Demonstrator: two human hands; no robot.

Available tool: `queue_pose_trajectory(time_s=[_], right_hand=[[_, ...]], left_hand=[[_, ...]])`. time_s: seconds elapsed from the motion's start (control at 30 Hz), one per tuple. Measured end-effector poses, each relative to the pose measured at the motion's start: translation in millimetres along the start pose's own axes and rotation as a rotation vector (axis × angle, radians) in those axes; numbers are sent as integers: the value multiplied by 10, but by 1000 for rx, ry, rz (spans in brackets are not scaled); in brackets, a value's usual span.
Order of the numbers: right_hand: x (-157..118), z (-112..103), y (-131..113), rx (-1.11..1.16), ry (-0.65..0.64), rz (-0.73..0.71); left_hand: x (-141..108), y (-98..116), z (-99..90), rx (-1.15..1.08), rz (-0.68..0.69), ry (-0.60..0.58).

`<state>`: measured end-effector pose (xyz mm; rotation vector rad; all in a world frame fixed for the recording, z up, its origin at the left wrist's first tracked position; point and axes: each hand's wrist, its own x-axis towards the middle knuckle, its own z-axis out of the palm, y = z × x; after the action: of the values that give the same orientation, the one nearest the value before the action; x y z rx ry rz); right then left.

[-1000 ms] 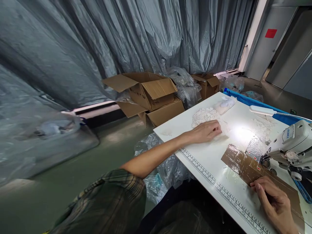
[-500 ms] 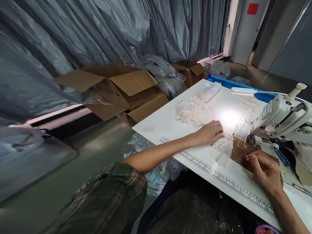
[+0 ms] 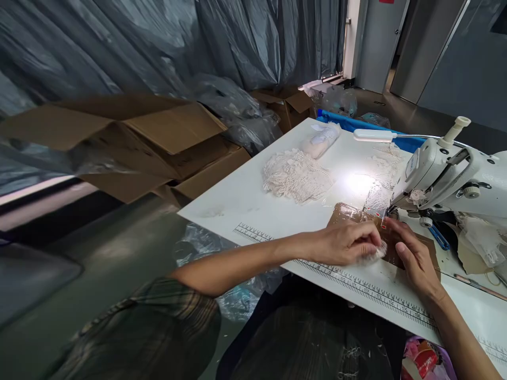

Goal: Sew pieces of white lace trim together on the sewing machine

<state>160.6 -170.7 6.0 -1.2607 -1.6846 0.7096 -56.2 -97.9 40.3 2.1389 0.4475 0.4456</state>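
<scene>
My left hand (image 3: 352, 244) is closed around a bunched piece of white lace (image 3: 376, 253), just above the front part of the white table (image 3: 229, 206). To its right, my right hand (image 3: 414, 258) has its fingers apart near the sewing machine's needle area, over a brown plate (image 3: 396, 250). The sewing machine (image 3: 439, 169) stands at the right. Another lace piece (image 3: 378, 196) lies beside the needle. A heap of white lace (image 3: 297, 175) and a wrapped white roll (image 3: 322, 140) rest farther back.
Open cardboard boxes (image 3: 170, 132) stand beyond the table's left edge. Blue scissors or a similar tool (image 3: 439, 237) lie under the machine head. A bin with pink and red scraps (image 3: 423, 359) is below the front edge. A white lamp (image 3: 374, 135) is behind the machine.
My left hand has moved toward me and right, bunching the lace that hung flat before and uncovering more of the brown plate. My right hand's fingers have spread toward the needle. The view has shifted.
</scene>
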Motion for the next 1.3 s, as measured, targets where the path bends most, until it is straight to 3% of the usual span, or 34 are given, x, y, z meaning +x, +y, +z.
queue_pose_trajectory(time_s=[0.1,0.2,0.3,0.4,0.53,0.63,0.73,0.87,1.1,1.3], right_hand=[[-6,-18,-97,233,-274,85],[14,9,-139,354,-432,236],[70,32,-51,388,-372,423],[140,-9,101,232,-171,510],[168,-119,222,-271,133,459],[133,-151,232,-368,228,400],[99,-138,225,-322,246,351],[86,-125,236,-342,230,324],[68,-102,158,-354,195,229],[177,17,-14,-321,-49,142]], left_hand=[[-10,157,10,-190,-48,-67],[11,100,-88,-229,-97,76],[26,-93,-229,-161,-191,197],[26,-311,-354,140,-242,204],[110,-501,-435,578,-65,157],[305,-536,-421,540,106,49],[551,-543,-364,391,193,-92],[770,-634,-274,302,202,-253],[740,-734,-193,414,315,-164],[670,-550,-221,537,321,-145]])
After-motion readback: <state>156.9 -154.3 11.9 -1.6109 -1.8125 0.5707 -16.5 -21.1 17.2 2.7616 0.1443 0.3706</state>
